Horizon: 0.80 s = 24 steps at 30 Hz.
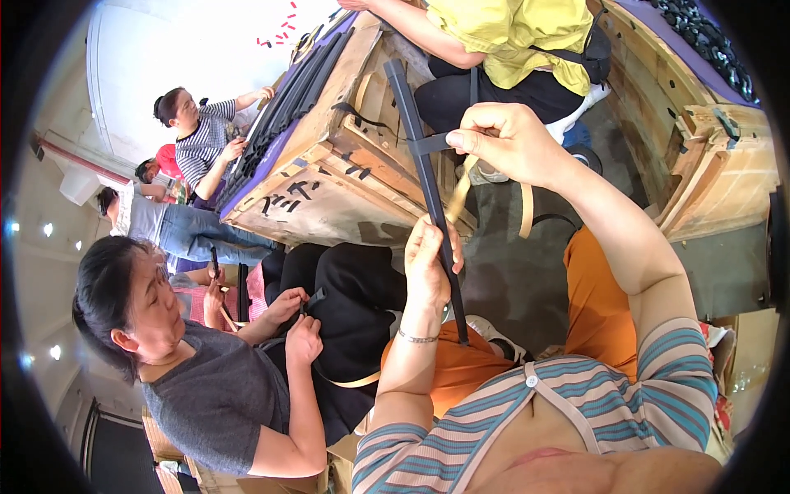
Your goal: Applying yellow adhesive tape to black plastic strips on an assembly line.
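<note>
The left hand [429, 262] was clamped around the lower part of a long, dark, flat rubber strip [426, 185], held upright over the orange-clad lap. The right hand [504, 140] pinched a short dark band [429, 144] wrapped across the strip's upper part, beside a tan ribbon [459, 193]. The band seemed partly wound on, its fastening unfinished. Similar dark strips [300, 78] lay on the wooden workbench [329, 177].

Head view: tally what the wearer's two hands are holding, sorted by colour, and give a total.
Black: 2 – long black strip, short black band
Tan: 1 – tan strap
Total: 3
</note>
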Motion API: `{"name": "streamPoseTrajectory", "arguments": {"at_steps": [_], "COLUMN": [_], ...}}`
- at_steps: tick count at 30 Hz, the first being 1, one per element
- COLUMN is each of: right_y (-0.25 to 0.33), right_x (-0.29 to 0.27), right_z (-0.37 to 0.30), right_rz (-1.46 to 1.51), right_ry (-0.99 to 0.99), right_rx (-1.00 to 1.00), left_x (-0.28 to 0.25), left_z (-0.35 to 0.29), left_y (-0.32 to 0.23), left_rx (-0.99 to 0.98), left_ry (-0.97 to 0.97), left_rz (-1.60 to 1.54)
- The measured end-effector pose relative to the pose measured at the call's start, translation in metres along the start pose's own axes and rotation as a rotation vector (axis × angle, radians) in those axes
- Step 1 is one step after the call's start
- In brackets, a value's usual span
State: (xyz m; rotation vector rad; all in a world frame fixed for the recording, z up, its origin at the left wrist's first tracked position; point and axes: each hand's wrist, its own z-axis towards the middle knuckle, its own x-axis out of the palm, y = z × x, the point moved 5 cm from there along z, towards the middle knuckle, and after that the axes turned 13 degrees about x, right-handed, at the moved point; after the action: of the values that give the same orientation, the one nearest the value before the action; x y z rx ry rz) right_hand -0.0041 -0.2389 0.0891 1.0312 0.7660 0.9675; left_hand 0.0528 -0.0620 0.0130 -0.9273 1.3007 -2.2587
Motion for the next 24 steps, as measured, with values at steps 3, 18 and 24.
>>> {"name": "streamPoseTrajectory", "arguments": {"at_steps": [3, 18, 24], "right_y": [0.007, 0.020, 0.019], "right_x": [0.002, 0.000, 0.002], "right_z": [-0.007, -0.018, -0.015], "right_rz": [-0.026, -0.123, -0.086], "right_ry": [-0.004, -0.048, -0.076], "right_rx": [-0.011, -0.109, -0.149], "left_x": [0.003, -0.005, -0.006], "left_z": [-0.001, -0.009, -0.009], "left_y": [-0.005, -0.023, -0.022], "left_rx": [0.058, 0.040, 0.013], "left_ry": [0.058, 0.139, 0.149], "left_rz": [0.046, -0.148, -0.149]}}
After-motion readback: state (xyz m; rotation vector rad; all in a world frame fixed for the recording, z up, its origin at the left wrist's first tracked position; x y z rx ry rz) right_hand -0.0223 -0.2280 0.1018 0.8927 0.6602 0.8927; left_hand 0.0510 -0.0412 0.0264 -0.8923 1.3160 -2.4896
